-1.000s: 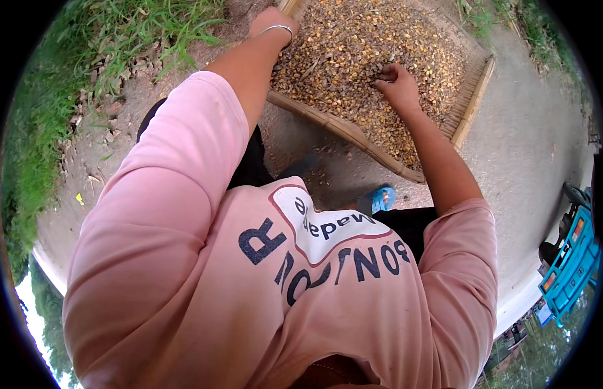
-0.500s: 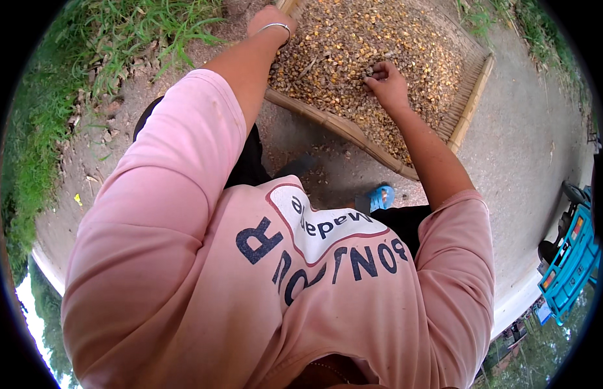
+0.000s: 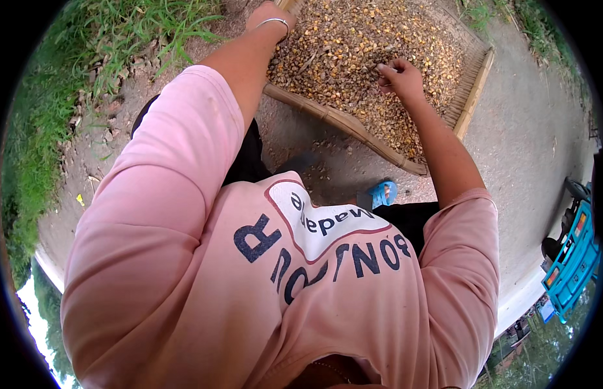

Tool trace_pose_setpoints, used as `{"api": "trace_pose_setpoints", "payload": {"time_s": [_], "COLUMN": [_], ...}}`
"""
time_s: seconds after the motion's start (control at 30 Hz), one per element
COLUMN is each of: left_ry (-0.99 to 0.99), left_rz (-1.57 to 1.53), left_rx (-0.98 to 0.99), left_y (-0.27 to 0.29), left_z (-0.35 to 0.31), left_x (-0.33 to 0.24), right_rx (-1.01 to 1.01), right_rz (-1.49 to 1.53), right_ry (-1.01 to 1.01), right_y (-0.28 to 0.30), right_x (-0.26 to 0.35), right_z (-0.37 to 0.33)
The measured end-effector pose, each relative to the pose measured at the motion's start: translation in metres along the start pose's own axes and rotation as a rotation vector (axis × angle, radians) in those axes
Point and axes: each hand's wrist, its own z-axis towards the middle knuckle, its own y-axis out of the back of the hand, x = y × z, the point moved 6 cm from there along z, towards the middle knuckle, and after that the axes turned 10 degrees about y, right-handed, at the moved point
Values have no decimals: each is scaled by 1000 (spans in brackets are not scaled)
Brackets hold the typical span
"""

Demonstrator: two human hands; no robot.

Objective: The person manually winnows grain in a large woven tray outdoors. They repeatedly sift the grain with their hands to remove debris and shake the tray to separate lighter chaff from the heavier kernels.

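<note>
A large woven bamboo tray (image 3: 353,124) lies ahead of me, its raised wooden rim running around a thick spread of yellow and brown kernels (image 3: 343,68) that look like corn. My left hand (image 3: 269,16), with a bracelet at the wrist, is closed at the tray's left rim; its fingers are mostly hidden. Over the right half of the kernels is my right hand (image 3: 404,81). Its thumb and fingers are pinched together, and what lies between their tips is too small to make out.
Grass (image 3: 120,39) and bare soil border the left side. Grey paved ground (image 3: 528,129) stretches to the right, where a blue vehicle (image 3: 573,259) stands. My foot in a blue sandal (image 3: 383,193) is just below the tray's near corner.
My right hand has shifted slightly to the right over the kernels, its fingers still drawn together. The tray's near corner sits a little farther right in view. My left hand stays at the rim.
</note>
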Motion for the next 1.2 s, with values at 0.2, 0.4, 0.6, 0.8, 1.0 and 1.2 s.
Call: {"api": "trace_pose_setpoints", "payload": {"time_s": [0.2,0.4,0.6,0.8,1.0,1.2], "left_ry": [-11,-10,13,-68,-39,-25], "left_rz": [-22,-27,-72,92,91,112], "left_rx": [-14,-1,-13,-46,-10,6], "left_y": [0,0,-5,-11,-8,-6], "left_z": [0,2,6,10,8,4], "left_x": [-2,2,2,2,-1,-2], "right_rx": [148,105,25,40,-198,-297], "right_rz": [77,106,-61,101,416,139], "right_ry": [38,30,126,33,3,122], "right_y": [-29,-36,-40,-38,-1,-3], "right_x": [-7,-9,-11,-2,10,21], "right_z": [-10,-6,-3,-2,5,22]}}
